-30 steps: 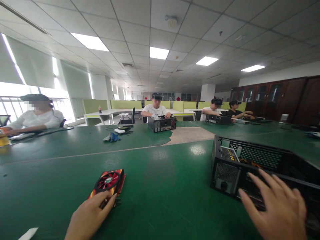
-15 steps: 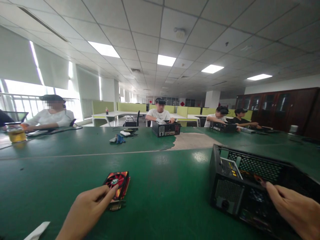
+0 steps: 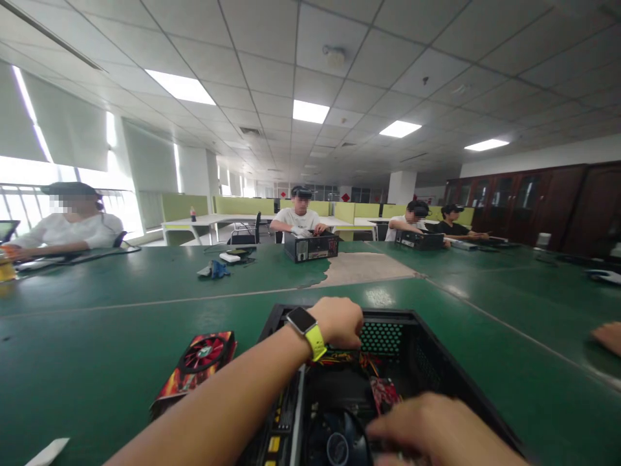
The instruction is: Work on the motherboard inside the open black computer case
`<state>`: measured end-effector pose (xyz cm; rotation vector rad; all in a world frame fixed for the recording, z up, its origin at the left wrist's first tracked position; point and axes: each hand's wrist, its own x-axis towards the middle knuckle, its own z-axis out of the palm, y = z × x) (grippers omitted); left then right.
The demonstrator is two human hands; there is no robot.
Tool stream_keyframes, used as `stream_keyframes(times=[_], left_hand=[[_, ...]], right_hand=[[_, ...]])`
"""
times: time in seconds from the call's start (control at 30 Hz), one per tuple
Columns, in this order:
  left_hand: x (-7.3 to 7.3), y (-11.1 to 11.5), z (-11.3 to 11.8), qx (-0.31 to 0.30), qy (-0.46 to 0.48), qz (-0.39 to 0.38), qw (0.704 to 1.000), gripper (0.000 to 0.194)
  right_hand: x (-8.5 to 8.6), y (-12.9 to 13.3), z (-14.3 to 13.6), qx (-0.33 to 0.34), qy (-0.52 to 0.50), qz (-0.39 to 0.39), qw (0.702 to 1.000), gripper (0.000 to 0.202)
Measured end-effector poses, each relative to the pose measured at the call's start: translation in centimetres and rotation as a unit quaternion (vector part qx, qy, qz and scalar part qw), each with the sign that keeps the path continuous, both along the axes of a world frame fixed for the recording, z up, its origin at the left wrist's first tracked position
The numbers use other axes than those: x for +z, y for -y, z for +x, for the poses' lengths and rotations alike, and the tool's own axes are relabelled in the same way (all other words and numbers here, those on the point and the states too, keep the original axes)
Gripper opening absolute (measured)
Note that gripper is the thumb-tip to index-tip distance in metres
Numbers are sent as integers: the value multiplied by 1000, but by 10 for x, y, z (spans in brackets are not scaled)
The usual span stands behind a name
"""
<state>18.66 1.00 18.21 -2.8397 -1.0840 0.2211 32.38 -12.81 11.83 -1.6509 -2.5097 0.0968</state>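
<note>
An open black computer case lies in front of me on the green table. Over its far side is my left hand, its fingers curled downward near the coloured cables; whatever they hold is hidden. My right hand reaches inside, smeared by motion, beside the round CPU cooler and a red component. A silver-edged power supply with yellow labels shows at the case's left. Left of the case lies a red and black graphics card, partly behind my left forearm.
Several people sit across the table, one behind another black case. A blue-grey cloth and a white object lie further off. A white strip is at lower left. Another person's hand shows at right.
The case has come round to the middle in front of me. My left hand has left the graphics card and moved over the case. My right hand has shifted left inside it.
</note>
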Motion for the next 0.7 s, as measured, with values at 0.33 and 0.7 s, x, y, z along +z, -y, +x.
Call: stream_keyframes(times=[0.33,0.7], left_hand=[[-62,-2,17,-76,-147,-280,946,25],[-81,-11,32,-82,-178,-386,901,23]], right_hand=[[-15,-148,-19,0,247,-231,941,56],[-16,-147,-7,-63,323,-282,901,25]])
